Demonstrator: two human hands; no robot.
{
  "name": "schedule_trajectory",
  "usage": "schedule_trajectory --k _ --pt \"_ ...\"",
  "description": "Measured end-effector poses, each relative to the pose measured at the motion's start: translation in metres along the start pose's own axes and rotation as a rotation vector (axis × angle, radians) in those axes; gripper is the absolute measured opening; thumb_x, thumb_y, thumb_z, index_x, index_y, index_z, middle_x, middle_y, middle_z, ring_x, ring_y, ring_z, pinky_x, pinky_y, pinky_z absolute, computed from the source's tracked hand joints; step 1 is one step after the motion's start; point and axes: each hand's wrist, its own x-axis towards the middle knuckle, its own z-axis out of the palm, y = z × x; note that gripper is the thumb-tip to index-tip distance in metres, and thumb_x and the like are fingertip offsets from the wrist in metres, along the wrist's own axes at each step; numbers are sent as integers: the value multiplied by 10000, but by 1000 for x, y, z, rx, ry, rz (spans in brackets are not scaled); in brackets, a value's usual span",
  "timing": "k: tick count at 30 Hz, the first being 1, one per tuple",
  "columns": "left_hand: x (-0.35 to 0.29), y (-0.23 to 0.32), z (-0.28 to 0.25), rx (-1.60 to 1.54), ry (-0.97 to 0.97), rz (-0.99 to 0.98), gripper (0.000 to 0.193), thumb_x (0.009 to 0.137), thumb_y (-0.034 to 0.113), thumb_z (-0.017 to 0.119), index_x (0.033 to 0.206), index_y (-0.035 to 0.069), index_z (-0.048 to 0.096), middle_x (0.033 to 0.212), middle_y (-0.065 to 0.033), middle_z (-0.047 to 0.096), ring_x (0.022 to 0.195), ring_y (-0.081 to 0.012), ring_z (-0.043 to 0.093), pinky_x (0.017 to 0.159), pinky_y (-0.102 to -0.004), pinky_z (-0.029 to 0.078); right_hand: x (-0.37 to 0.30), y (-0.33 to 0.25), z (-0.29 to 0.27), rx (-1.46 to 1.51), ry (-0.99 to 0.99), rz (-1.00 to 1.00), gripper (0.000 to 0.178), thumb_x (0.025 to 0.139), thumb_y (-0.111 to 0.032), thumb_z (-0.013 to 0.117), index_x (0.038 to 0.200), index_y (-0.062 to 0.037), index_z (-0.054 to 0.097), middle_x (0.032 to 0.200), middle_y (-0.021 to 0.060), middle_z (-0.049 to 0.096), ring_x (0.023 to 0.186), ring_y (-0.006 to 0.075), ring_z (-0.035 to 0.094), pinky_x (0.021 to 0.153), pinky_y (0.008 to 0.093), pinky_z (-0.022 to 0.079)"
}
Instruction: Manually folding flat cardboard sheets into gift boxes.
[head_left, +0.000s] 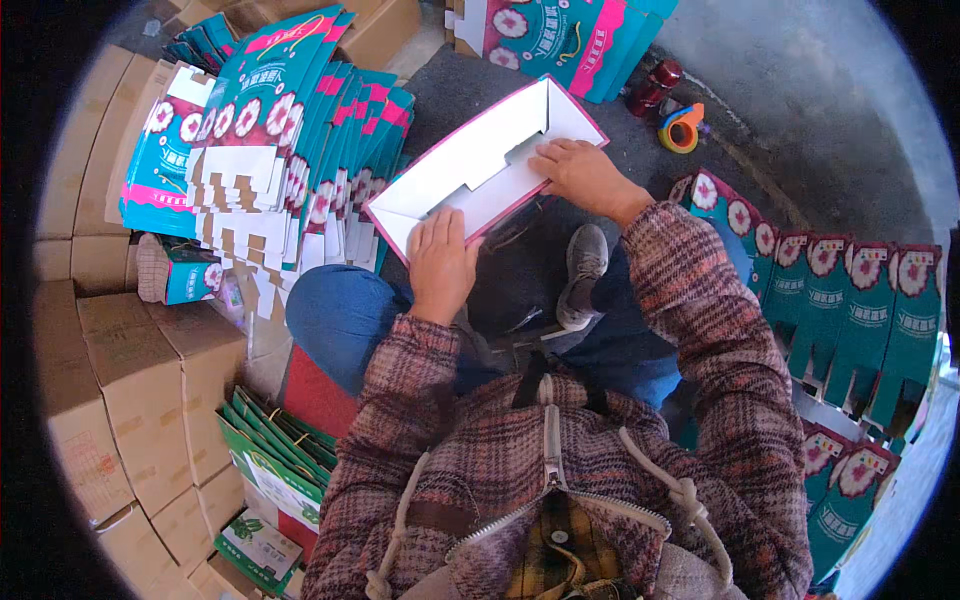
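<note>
A cardboard gift box [455,150] is held tilted in front of me above my lap, its white inside facing up and its rim edged in pink. White flaps with cut notches fold inward across it. My left hand [440,265] grips the near edge toward its left end, fingers over the flap. Toward the right end, my right hand [583,180] grips the same edge with its fingertips on the notched flap. Both thumbs are partly hidden. The box's outer faces are mostly out of sight.
Stacked flat teal-and-pink cartons [250,130] lean at the left, beside brown cardboard boxes [135,380]. Green bags [275,450] stand lower left. Rows of teal boxes [865,290] line the right. A tape roll [680,132] and dark red bottle [655,85] are at the far right.
</note>
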Motion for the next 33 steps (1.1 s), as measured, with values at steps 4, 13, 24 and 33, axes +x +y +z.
schedule_trajectory --k 4,13,24,33 --pt "1 5 -12 -99 56 0 530 809 246 656 1223 -35 481 1279 -203 482 1191 -361 444 1047 -459 293 -8 2 -3 59 97 -18 442 751 -285 703 1126 -93 568 1194 135 558 1130 320 527 941 428 426" --pt "18 -78 -10 -1171 287 -945 567 926 455 476 1218 -29 505 1209 -194 554 1099 -295 528 944 -427 399 -15 72 18 702 409 626 617 919 -530 433 1161 18 579 1184 208 576 1117 309 534 959 382 405" --pt "-27 -115 65 -1979 -180 -915 335 872 304 550 1056 28 595 1012 -114 654 962 -250 623 850 -374 498 -46 90 49 1572 -18 836 588 953 -531 395 1282 -62 522 1221 87 587 1098 198 556 937 348 434" --pt "-1 -86 -5 -1758 158 -608 493 911 395 477 1281 70 476 1259 -96 531 1182 -205 472 993 -401 366 -40 72 -21 1578 395 786 428 935 -464 453 1081 -86 594 1000 42 611 980 150 554 882 295 414"
